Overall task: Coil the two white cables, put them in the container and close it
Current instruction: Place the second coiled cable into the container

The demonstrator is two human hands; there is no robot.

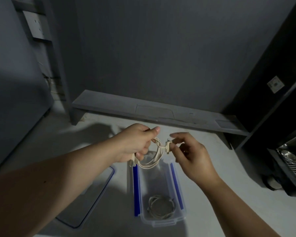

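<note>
Cable (152, 156) loops hang from my left hand (135, 144), fingers clamped; my right hand (191, 154) pinches its plug (167, 145). Below sits the open container (158, 194), another coil (161, 208) inside, lid (85, 199) beside it.

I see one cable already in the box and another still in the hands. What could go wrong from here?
The coil is held only at one side by the left hand, while the right hand pinches the connector; if either grip slackens, the loops may spring open. Dropped in loosely, it could tangle with the first cable in the container. A loop over the rim might stop the lid from closing.
</note>
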